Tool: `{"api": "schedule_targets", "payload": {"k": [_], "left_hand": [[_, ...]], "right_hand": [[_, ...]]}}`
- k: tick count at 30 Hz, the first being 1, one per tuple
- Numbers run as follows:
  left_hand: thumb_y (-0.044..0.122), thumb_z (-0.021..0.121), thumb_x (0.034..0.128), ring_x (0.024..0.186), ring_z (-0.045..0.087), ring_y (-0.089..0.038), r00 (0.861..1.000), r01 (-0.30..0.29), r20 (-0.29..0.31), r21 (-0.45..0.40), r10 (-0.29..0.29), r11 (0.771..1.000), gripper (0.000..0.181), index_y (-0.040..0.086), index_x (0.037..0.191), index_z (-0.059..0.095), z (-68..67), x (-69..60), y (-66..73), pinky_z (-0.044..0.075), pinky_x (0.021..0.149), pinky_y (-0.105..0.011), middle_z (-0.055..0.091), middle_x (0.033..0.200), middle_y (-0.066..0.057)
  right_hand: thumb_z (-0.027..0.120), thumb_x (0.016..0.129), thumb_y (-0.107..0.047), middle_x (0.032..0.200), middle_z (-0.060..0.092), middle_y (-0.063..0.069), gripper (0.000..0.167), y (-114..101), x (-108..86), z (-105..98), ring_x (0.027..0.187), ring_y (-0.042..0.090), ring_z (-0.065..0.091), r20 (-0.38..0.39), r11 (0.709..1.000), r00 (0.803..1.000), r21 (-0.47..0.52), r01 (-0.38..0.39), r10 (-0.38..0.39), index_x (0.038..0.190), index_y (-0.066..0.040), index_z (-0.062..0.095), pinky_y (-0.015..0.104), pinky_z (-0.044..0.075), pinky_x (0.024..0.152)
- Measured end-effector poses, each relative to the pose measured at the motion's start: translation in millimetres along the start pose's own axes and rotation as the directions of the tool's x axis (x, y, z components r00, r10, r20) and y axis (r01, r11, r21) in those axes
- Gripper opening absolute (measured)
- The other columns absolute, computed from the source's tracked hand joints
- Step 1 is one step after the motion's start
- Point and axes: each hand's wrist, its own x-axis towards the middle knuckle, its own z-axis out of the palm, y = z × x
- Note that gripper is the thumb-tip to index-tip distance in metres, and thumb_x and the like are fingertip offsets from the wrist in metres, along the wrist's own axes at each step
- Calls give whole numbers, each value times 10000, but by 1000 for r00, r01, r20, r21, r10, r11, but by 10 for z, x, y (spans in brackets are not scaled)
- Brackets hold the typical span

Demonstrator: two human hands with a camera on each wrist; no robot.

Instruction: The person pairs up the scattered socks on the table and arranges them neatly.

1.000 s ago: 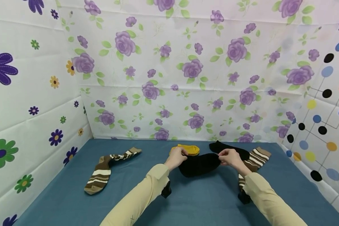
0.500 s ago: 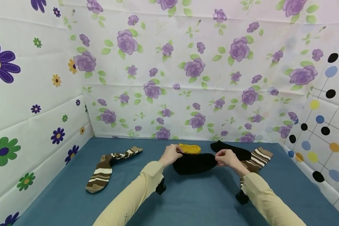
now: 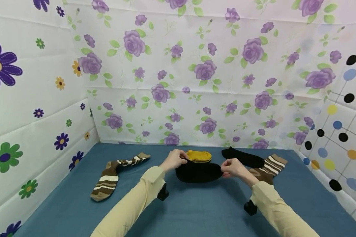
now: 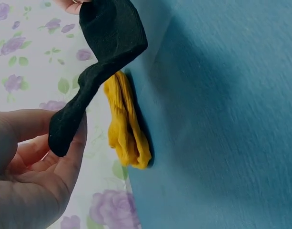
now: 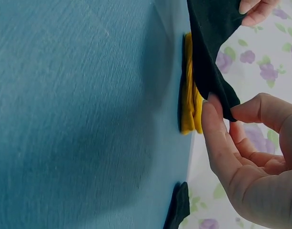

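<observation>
A black sock [image 3: 198, 172] hangs stretched sideways between my two hands, raised above the blue cloth. My left hand [image 3: 174, 160] pinches its left end between thumb and fingers; the left wrist view shows the black fabric [image 4: 105, 57] sagging from that pinch. At the other end, my right hand [image 3: 233, 168] grips the edge with thumb and fingertips, also plain in the right wrist view. Just behind the held sock lies a yellow sock bundle [image 3: 199, 156], folded on the table. Another black sock [image 3: 243, 158] lies flat behind my right hand.
A brown striped sock [image 3: 106, 182] lies bent on the left of the blue-covered table [image 3: 190, 210]. On the right, a second brown striped sock [image 3: 271, 168] touches the lying black one. Patterned cloth walls [image 3: 178, 65] enclose the back and sides.
Both hands have shifted left with the black sock stretched between them. More of the yellow bundle shows now. The socks on the table have not moved; the head view has shifted slightly.
</observation>
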Motion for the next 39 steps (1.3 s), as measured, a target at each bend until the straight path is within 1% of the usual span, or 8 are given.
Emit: {"api": "schedule_targets", "payload": {"k": [3,7,14,22,25,31,36,39], "left_hand": [[-9,612,836,622,534,-157,1000,19,16,-15,-19,1000,103,-22,928,658,-9,-21,-28,461,554,-264,591,799,-48],[-1,613,842,576,504,-140,998,39,41,-23,-38,999,107,-17,939,653,-3,-38,-73,447,530,-255,580,783,-33],[-12,604,845,540,479,-136,996,42,74,-33,-40,999,77,-14,905,651,12,-68,-129,436,513,-247,587,764,-40],[-13,599,848,534,469,-129,993,50,108,-35,-46,998,87,-31,920,643,42,-125,-196,414,501,-248,579,762,-38],[-15,603,844,527,463,-123,992,60,112,-40,-55,997,81,-33,914,642,62,-133,-221,408,493,-241,575,750,-38],[-27,625,824,521,458,-114,990,94,111,-52,-88,994,65,-32,886,641,88,-148,-238,413,484,-231,562,727,-35],[-29,623,825,531,464,-128,986,121,117,-48,-115,991,68,-29,891,641,106,-165,-246,420,489,-242,564,740,-42],[-27,625,825,548,475,-130,986,125,116,-40,-120,991,68,-26,891,642,117,-170,-255,428,497,-247,564,752,-37]], "right_hand": [[558,782,69,722,569,115,63,-1,0,31,608,187,590,15,1000,1000,-8,6,-6,834,99,576,416,504,645],[557,783,66,737,566,113,61,-1,-3,63,615,178,581,29,1000,1000,-24,-6,6,835,90,576,390,509,636],[552,781,66,740,554,116,63,-18,-29,107,616,162,571,70,998,996,-33,-60,62,840,81,570,346,513,610],[559,789,74,664,531,92,35,-20,-67,126,594,148,557,134,996,988,-58,-64,71,822,85,552,353,512,617],[558,790,73,653,527,87,48,-4,-81,123,599,151,558,142,996,987,-62,-65,73,835,90,556,357,512,624],[564,810,61,621,530,90,28,44,-107,134,600,174,574,158,998,986,-55,-42,50,812,84,549,369,511,619],[569,801,58,625,546,97,38,83,-109,149,586,175,579,152,997,988,-72,-29,40,812,91,555,362,513,598],[569,802,52,631,555,111,44,101,-106,158,584,188,588,147,996,988,-84,-30,42,817,93,561,358,513,592]]}}
